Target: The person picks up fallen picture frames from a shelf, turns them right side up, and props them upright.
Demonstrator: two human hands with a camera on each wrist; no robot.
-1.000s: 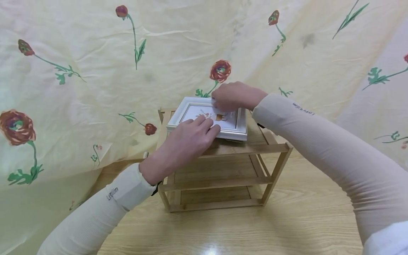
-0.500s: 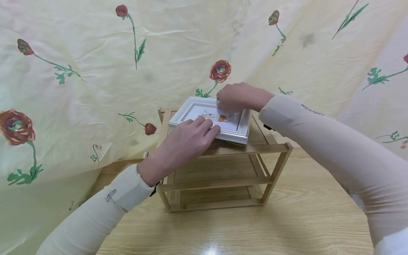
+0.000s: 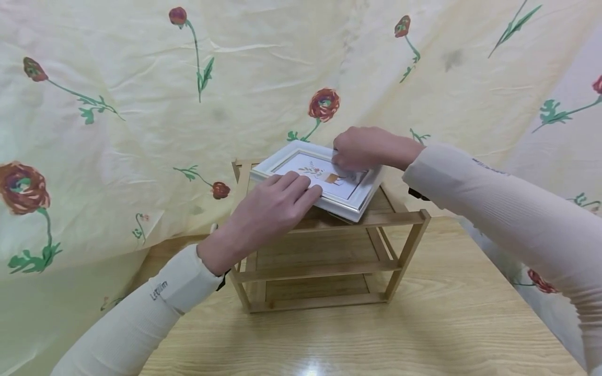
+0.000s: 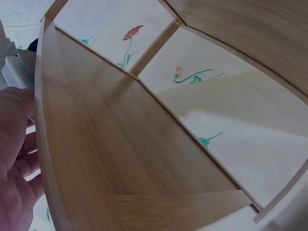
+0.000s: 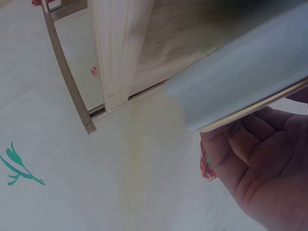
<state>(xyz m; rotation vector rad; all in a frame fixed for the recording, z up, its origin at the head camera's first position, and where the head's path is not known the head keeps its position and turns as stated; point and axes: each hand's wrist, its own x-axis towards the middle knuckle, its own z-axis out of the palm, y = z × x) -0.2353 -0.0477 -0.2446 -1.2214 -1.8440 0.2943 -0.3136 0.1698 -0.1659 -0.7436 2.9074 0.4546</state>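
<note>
A white picture frame [image 3: 359, 201] with a plant drawing lies face up, turned at an angle, over the top of a wooden rack [image 3: 324, 271]. Its front right corner juts towards me. My left hand [image 3: 263, 214] grips the frame's near side, fingers bent over the front. At the far right side, my right hand [image 3: 364, 149] holds the frame's edge with curled fingers. The right wrist view has the frame's pale side [image 5: 240, 72] beside my right hand [image 5: 264, 163]. In the left wrist view my left hand [image 4: 17, 149] is partly cut off beside the rack's board [image 4: 106, 130].
A cream cloth [image 3: 263, 68] with printed red flowers hangs behind the rack. Below it lies a light wood-grain floor [image 3: 329, 339]. The rack has lower shelves, and its right post [image 3: 406, 256] stands near the frame's front right corner.
The frame has turned clockwise, its right side swinging towards me and slightly right. My right hand has moved right with it. My left hand has stayed nearly in place.
</note>
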